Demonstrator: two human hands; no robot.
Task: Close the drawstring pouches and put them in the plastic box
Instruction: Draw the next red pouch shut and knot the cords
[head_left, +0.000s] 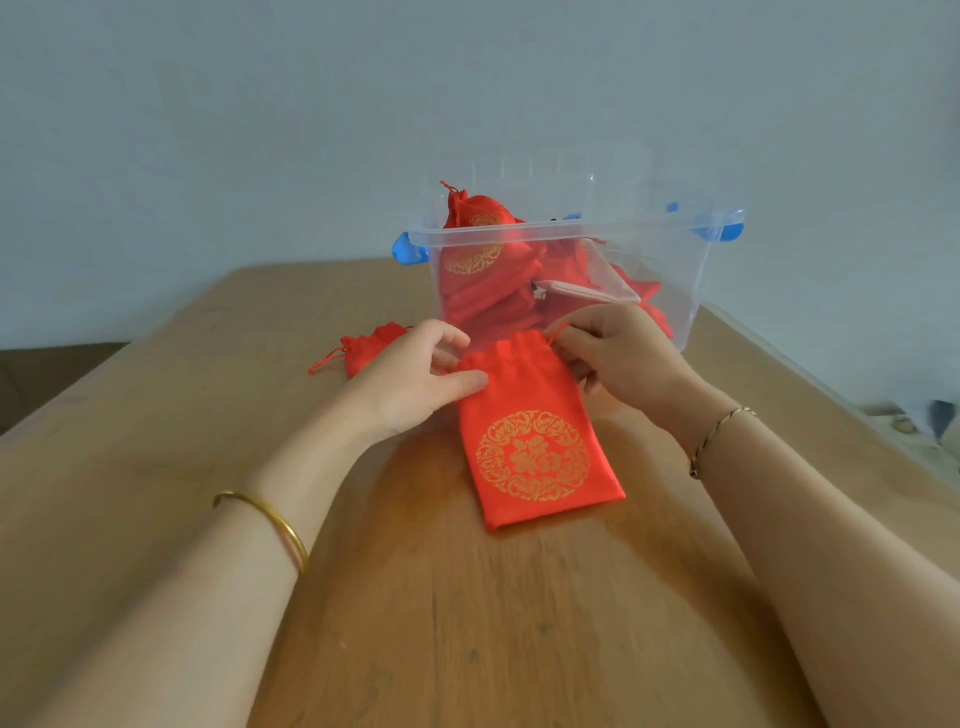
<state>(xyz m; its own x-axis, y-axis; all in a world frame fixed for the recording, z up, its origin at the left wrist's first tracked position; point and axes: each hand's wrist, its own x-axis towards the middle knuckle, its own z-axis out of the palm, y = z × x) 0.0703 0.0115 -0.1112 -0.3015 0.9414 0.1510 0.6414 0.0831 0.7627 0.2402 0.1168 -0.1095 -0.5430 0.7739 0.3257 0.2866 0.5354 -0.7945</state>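
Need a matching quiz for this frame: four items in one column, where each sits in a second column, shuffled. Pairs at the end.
Items
1. flat pouch
2. bunched pouch
3. plastic box
4. bangle

Places
A. on the left forearm
B. far end of the table, red pouches inside
C. on the table, top end gripped by left hand and right hand
D. on the table, left of the left hand

Pairs: 1-C, 2-D, 3-B, 4-A

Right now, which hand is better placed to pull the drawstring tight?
Right: the right hand pinches the red cord at the mouth of the pouch, while the left hand grips its opposite edge.
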